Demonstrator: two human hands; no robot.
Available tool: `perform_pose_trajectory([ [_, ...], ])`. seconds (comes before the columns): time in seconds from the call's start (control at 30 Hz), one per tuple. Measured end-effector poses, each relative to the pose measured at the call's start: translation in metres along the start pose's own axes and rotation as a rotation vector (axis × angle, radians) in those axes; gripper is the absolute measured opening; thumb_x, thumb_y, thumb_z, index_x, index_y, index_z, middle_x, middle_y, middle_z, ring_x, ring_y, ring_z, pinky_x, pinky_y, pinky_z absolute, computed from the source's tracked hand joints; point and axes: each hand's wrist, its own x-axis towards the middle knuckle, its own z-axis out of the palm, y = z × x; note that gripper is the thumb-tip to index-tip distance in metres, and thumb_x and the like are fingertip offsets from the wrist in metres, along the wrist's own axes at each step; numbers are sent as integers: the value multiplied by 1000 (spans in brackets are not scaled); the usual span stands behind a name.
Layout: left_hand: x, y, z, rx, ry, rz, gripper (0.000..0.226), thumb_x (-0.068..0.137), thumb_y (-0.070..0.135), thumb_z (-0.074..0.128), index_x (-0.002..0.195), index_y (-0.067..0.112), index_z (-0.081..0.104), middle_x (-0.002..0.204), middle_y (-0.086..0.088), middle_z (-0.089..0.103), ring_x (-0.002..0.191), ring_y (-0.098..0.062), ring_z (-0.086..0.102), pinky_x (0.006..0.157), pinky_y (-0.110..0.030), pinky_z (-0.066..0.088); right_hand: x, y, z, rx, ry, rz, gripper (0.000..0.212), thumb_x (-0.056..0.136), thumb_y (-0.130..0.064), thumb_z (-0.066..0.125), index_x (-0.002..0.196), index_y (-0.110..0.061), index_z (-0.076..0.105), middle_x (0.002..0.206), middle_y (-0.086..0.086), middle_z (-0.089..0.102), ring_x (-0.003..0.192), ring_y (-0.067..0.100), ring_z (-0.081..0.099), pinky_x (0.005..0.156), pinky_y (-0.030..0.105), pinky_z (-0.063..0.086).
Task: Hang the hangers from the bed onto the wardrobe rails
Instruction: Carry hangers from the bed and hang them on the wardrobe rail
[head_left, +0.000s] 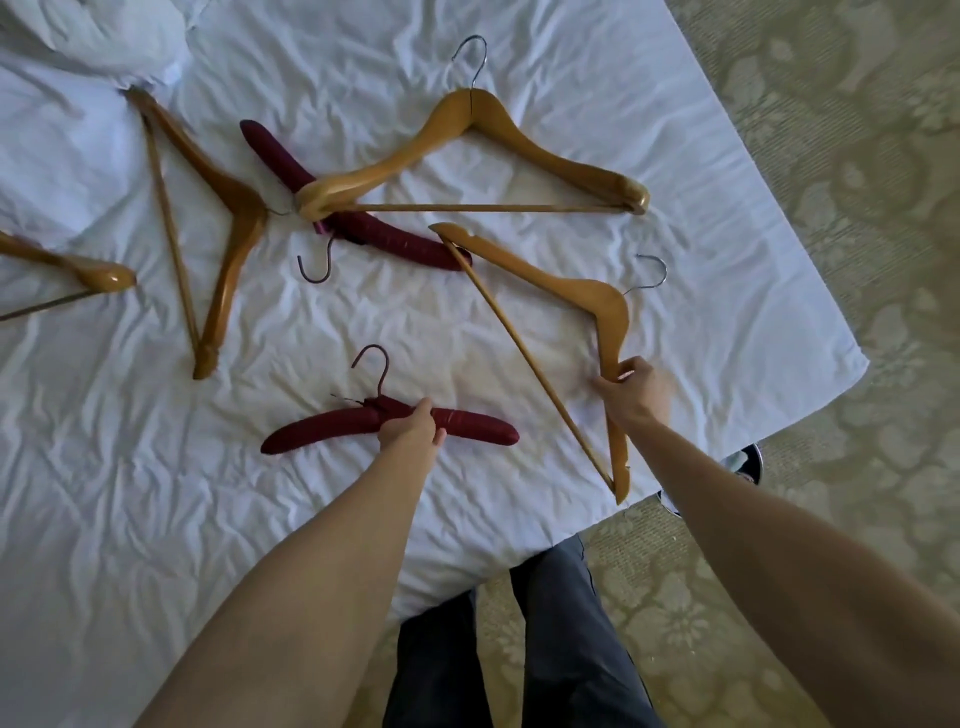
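Well, here is how it stands, biggest thing first.

Bed (701, 218): white creased sheet filling most of the frame, its corner at the right over patterned carpet (857, 156); a pillow (98, 36) sits at upper left.

Hangers left lying: a large wooden hanger (457, 140) at upper centre, its left tip resting over a padded maroon hanger (363, 218); another wooden one (218, 208) left of centre, lying on its side; the end of a fourth (104, 275) pokes in at the left edge.

Slim wooden hanger (597, 312): right of centre, tilted, one end at the sheet's lower edge, hook pointing right.

Near maroon hanger (467, 428): lower centre, flat on the sheet, hook pointing up the frame.

Right hand (636, 389): fingers wrapped shut round the lower arm of the slim wooden hanger.

Left hand (413, 428): fingers curled closed over the middle of the near maroon hanger, just beside its hook.

Step in hand: by my reckoning, the pick-up, one hanger per hand; neither looks clear of the sheet.

Next move: lift both, turn toward the wardrobe, which is out of view, and bring each hook upright to catch the rail. The wooden one is gripped far from its hook, so it may swing.
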Motion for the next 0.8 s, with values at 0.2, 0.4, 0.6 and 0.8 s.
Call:
perform_pose_trajectory([
  [0.2, -39, -7, -25, 278, -19, 263, 45, 78, 41, 73, 104, 7, 60, 82, -8, 74, 62, -23, 73, 80, -40, 62, -65, 1, -2, 178, -20, -93, 21, 83, -31, 67, 95, -14, 65, 69, 4, 72, 56, 14, 67, 57, 33, 54],
  [0.4, -102, 6, -64, 447, -160, 545, 36, 83, 38, 71, 107, 16, 58, 95, 0, 69, 86, -24, 70, 78, -34, 57, -149, -20, -24, 304, 20, -257, 24, 90, -20, 65, 114, -17, 66, 93, 1, 74, 61, 17, 69, 51, 25, 51],
  [0.6, -152, 12, -123, 298, -390, 646, 30, 78, 33, 73, 102, 16, 64, 90, -3, 76, 84, -19, 74, 84, -40, 60, -242, -54, -55, 280, -31, -510, 11, 88, -20, 71, 98, -21, 66, 71, 8, 71, 51, 21, 58, 50, 28, 49],
  [0.8, -204, 12, -206, 143, -534, 707, 18, 83, 20, 68, 97, 8, 67, 82, -6, 78, 76, -20, 73, 63, -27, 54, -329, -80, -54, 266, -60, -649, 5, 90, -23, 69, 94, -24, 71, 65, 4, 69, 51, 15, 56, 50, 31, 47],
])
